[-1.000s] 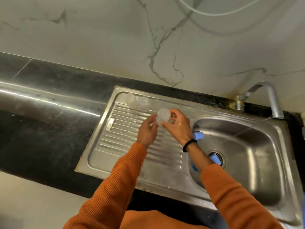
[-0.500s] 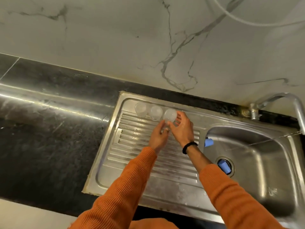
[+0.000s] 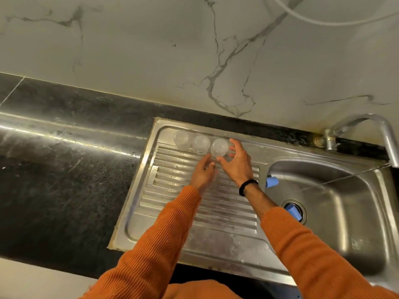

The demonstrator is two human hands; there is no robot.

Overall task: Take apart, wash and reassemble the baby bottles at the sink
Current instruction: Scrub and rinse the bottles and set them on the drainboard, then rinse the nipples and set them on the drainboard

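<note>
Lining up clear bottle bodies along the drainboard's (image 3: 164,203) back edge: first bottle (image 3: 181,140), second bottle (image 3: 201,144), now the third bottle (image 3: 219,147). Left hand (image 3: 204,174) hovers just below, fingers relaxed, gripping nothing. Right hand (image 3: 238,164) spreads loosely beside the third bottle; whether fingertips touch it, I can't tell. Best to let it settle flat, clear of its neighbour. Blue parts (image 3: 272,182) lie in the basin (image 3: 345,212), half hidden by the right arm.
</note>
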